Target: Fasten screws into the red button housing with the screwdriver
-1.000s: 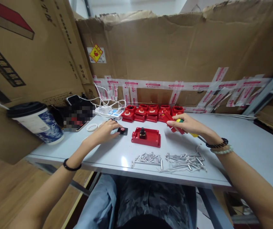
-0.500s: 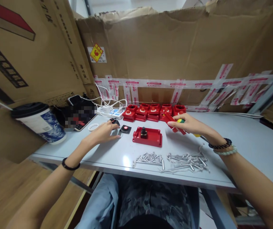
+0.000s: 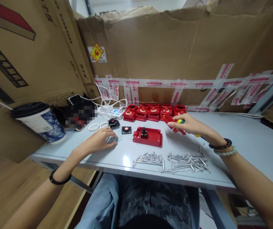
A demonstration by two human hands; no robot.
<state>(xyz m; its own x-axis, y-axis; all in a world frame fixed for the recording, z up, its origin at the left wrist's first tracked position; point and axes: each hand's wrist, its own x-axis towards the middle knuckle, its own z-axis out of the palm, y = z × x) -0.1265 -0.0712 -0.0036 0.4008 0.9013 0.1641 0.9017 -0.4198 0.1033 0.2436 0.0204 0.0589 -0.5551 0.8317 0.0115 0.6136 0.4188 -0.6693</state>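
My left hand (image 3: 101,139) is low over the table's left part, fingers apart and nothing visible in its grasp. Thin clear pieces (image 3: 120,138) lie by its fingertips, too faint to name. Beyond it are a black square plate with a red centre (image 3: 126,129) and small black parts (image 3: 114,123). My right hand (image 3: 186,124) grips a red plastic piece (image 3: 171,122) and a screwdriver (image 3: 197,135) with a yellow-green handle, its shaft pointing back under the wrist. Between the hands sits an open red housing (image 3: 152,140) with a black switch block (image 3: 144,133) inside.
Several red button boxes (image 3: 153,112) line the back by a cardboard wall (image 3: 174,41). Metal screws (image 3: 152,157) and longer metal pins (image 3: 186,160) lie in front. White rings (image 3: 93,127), a power strip (image 3: 112,112) and a lidded cup (image 3: 43,124) are on the left.
My left hand has drawn back toward me and left, uncovering the black parts and a second white ring. The black square plate has turned slightly. My right hand is nearly still.
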